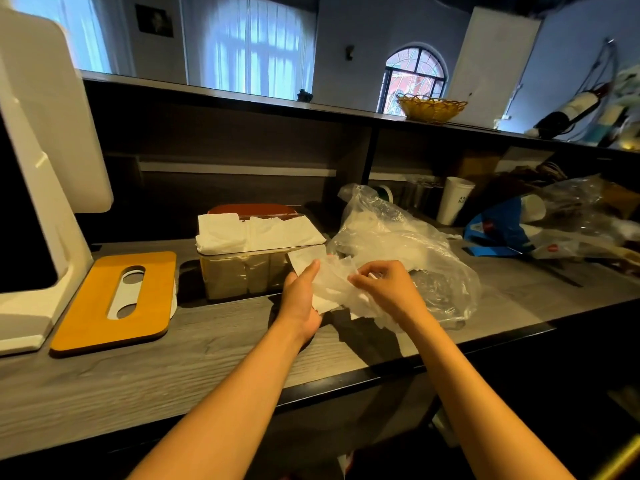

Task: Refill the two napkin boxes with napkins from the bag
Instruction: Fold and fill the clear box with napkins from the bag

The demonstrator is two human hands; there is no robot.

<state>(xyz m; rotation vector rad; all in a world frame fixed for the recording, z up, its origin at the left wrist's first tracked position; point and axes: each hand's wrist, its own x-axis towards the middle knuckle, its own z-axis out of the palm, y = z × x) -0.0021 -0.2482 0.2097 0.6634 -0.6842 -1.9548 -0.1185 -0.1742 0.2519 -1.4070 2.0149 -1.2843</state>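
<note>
We see one open clear napkin box [249, 271] stuffed full, one bag [408, 247]; left hand [300, 299] and right hand [381, 285] both pinch napkins [332, 285].

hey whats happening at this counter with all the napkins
A person is refilling napkin boxes. Both hands, left hand and right hand, hold a loose bunch of napkins beside the clear plastic bag. The clear napkin box is heaped full, lid off. The yellow slotted lid sits on the counter.

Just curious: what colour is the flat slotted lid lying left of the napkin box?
Orange-yellow flat slotted lid, with a white-looking slot; the head view shows it.
</note>
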